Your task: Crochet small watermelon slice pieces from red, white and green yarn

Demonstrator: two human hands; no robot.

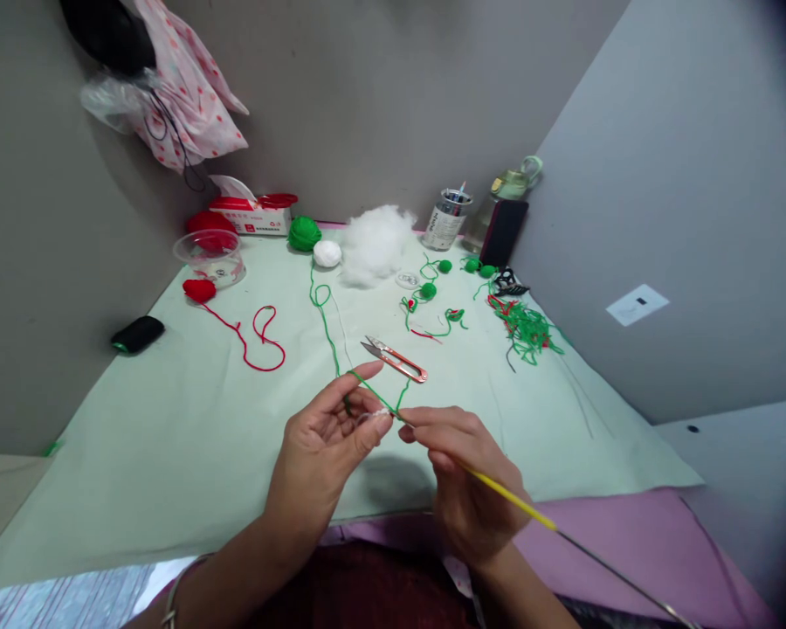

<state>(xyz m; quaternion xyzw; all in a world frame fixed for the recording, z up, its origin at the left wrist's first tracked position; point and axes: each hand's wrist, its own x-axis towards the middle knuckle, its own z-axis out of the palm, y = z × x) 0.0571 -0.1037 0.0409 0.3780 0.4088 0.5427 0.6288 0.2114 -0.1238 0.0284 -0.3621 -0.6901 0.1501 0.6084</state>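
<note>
Two hands of mine meet above the near part of the cloth (137, 454). My left hand (320, 447) pinches the small white piece (382, 412) between thumb and finger, and its forefinger is stretched out with the green yarn (371, 390) passing over it. My right hand (475, 476) is closed around the hook (517, 500), with its fingertips near the working end. This end seems to be at the edge of the piece, but I cannot tell if the yarn is caught on it, because the place is too small to see.

Here, I think, is the main danger: if my forefinger drops a little, the yarn will become slack and may slide off the hook. If I pull too strongly, the stitch may become too narrow for the hook to enter. The piece is so small that a weak pinch could let it turn over. A short green end (404, 393) stands up near the hook; it could be worked in by mistake.

The snips (406, 362) lie just beyond my left forefinger, with blades pointing toward the white thread (341, 321), so a careless push could nick it. Farther back, the green ball (304, 233) and the white ball (327, 254) are side by side; if one rolls, the strands could perhaps tangle
</note>
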